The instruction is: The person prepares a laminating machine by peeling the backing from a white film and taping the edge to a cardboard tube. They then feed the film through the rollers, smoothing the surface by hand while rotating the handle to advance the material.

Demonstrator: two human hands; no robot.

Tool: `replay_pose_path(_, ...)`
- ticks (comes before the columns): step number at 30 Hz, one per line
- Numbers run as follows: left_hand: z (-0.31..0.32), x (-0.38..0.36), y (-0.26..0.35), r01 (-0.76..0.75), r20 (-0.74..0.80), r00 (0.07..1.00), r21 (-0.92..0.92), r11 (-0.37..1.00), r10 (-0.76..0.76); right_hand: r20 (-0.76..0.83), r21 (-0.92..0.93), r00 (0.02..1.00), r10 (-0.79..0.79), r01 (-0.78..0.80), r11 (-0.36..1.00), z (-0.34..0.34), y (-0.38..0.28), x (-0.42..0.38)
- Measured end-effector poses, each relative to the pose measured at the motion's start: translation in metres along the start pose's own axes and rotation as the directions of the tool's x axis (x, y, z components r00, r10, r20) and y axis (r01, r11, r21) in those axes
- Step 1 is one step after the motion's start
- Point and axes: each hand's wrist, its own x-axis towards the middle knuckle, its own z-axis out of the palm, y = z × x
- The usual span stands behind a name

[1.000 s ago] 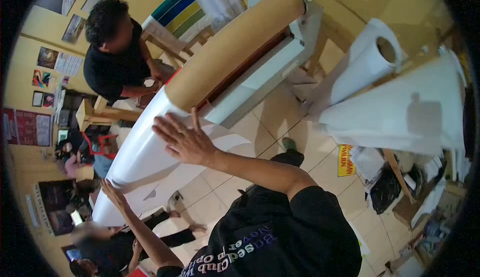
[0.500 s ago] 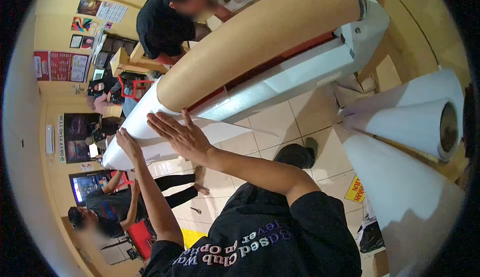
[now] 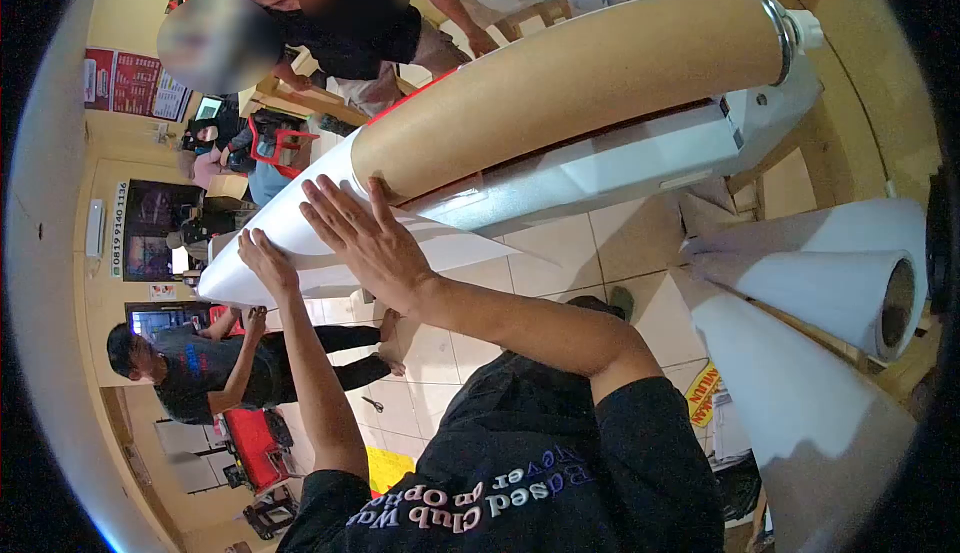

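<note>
A long roll with a brown cardboard-coloured surface (image 3: 580, 88) lies across a grey machine bed (image 3: 600, 158), and white sheet material (image 3: 315, 213) wraps its near left end. My right hand (image 3: 365, 238) rests flat on the white sheet beside the brown edge, its fingers extended and the thumb apart. Further left, my left hand (image 3: 268, 261) lies on the same sheet with slightly bent fingers. A loose corner of the sheet hangs below the roll, behind my right wrist.
Large white rolls (image 3: 800, 288) stand at the right. One person (image 3: 370, 33) in black is across the machine; another person (image 3: 220, 378) stands at the left near the roll's end. Scissors (image 3: 373, 405) lie on the tiled floor (image 3: 440, 343). A red chair (image 3: 285, 143) is behind.
My hands stay on the white sheet, with the right fingers slightly more spread. The person across has shifted along the machine. My view has tilted a little.
</note>
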Motion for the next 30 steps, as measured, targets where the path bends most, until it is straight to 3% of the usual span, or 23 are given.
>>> replay_pose_path(5, 0.0, -0.004, 0.0, -0.031, -0.041, 0.999, -0.015, 0.999, 0.03, 0.02, -0.062, 0.999, -0.037, 0.038, 0.997, 0.002, 0.001, -0.007)
replay_pose_path(8, -0.004, 0.001, 0.002, 0.053, 0.039, 0.998, 0.044, 0.998, -0.055, -0.026, -0.17, 0.999, -0.038, 0.033, 0.985, 0.009, 0.001, -0.01)
replay_pose_path(11, -0.008, 0.002, 0.022, 0.196, 0.074, 0.979, -0.055, 0.979, -0.192, -0.035, -0.191, 0.998, -0.056, 0.049, 0.98, 0.013, 0.004, -0.012)
replay_pose_path(14, 0.003, 0.005, 0.013, -0.155, 0.115, 0.983, 0.108, 0.982, 0.143, -0.072, -0.244, 0.992, -0.101, 0.081, 0.966, 0.016, 0.01, -0.013)
replay_pose_path(18, -0.004, -0.004, 0.073, -0.032, 0.127, 0.992, 0.055, 0.998, 0.025, -0.07, -0.238, 0.991, -0.114, 0.095, 0.967, 0.016, 0.009, -0.013)
replay_pose_path(21, -0.002, -0.007, 0.069, -0.075, 0.081, 0.994, 0.037, 0.996, 0.072, -0.041, -0.218, 0.991, -0.128, 0.116, 0.969, 0.013, 0.009, -0.018)
replay_pose_path(24, 0.001, -0.01, 0.072, -0.11, 0.048, 0.993, 0.044, 0.993, 0.108, -0.042, -0.066, 0.989, -0.142, 0.14, 0.988, 0.009, 0.008, -0.037)
replay_pose_path(25, 0.001, -0.01, 0.073, -0.105, 0.048, 0.994, 0.048, 0.993, 0.103, -0.067, 0.188, 0.988, -0.136, 0.147, 0.971, 0.006, 0.007, -0.046)
replay_pose_path(26, 0.001, -0.01, 0.076, -0.098, 0.045, 0.994, 0.049, 0.994, 0.095, -0.089, 0.429, 0.988, -0.124, 0.15, 0.891, 0.001, 0.007, -0.055)
replay_pose_path(27, 0.001, -0.011, 0.078, -0.089, 0.042, 0.995, 0.049, 0.995, 0.087, -0.086, 0.432, 0.988, -0.13, 0.155, 0.888, -0.003, 0.007, -0.064)
replay_pose_path(30, 0.001, -0.013, 0.085, -0.088, 0.017, 0.996, 0.003, 0.996, 0.088, -0.063, 0.71, 0.997, -0.037, 0.071, 0.7, -0.02, 0.018, -0.087)
